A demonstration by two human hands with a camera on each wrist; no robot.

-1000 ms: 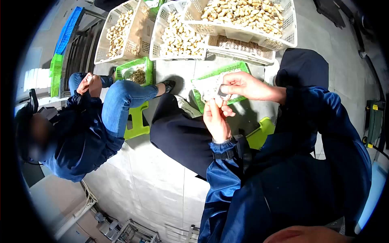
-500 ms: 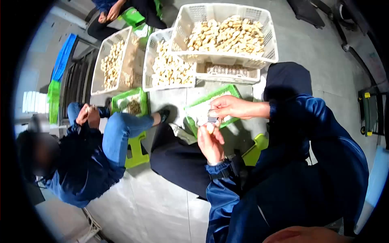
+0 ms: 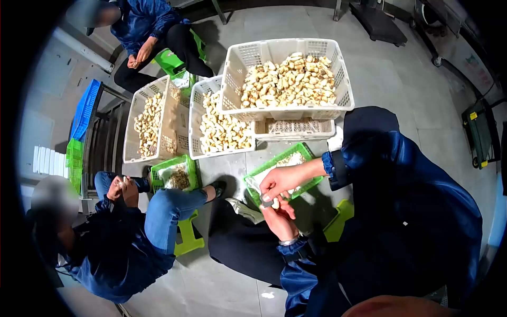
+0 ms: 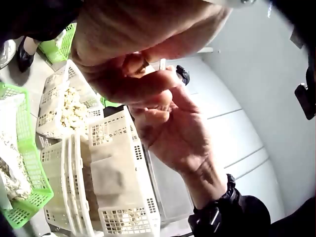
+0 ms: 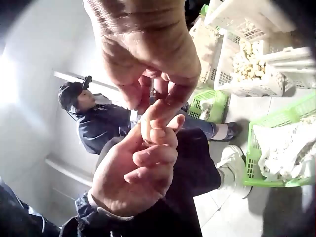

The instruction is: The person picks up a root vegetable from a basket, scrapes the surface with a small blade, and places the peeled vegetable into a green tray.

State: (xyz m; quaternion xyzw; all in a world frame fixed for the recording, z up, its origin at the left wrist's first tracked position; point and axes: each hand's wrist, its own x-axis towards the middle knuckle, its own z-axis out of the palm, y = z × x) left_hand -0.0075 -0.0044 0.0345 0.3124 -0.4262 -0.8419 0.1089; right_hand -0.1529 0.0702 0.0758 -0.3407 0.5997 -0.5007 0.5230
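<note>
In the head view my left hand (image 3: 281, 222) holds a small pale mushroom-like piece (image 3: 275, 203) between thumb and fingers. My right hand (image 3: 288, 179) comes over it from above and pinches a small dark flat tool (image 3: 266, 202) against the piece. The two hands meet at the fingertips. In the right wrist view, the pale piece (image 5: 145, 129) shows between the fingers, below my right hand (image 5: 148, 44). Beneath the hands stands a green basket (image 3: 317, 182) with a white lining and pale scraps in it.
White crates of pale pieces stand ahead: a raised one (image 3: 285, 112), a lower one (image 3: 224, 154) and one at left (image 3: 153, 156). A person in jeans (image 3: 174, 211) sits at left by another green basket (image 3: 196, 177); a second person (image 3: 153, 31) sits at the back.
The head view has tilted up, bringing the back person into sight. My right hand has turned downward over the left, and the dark tool now lies against the pale piece.
</note>
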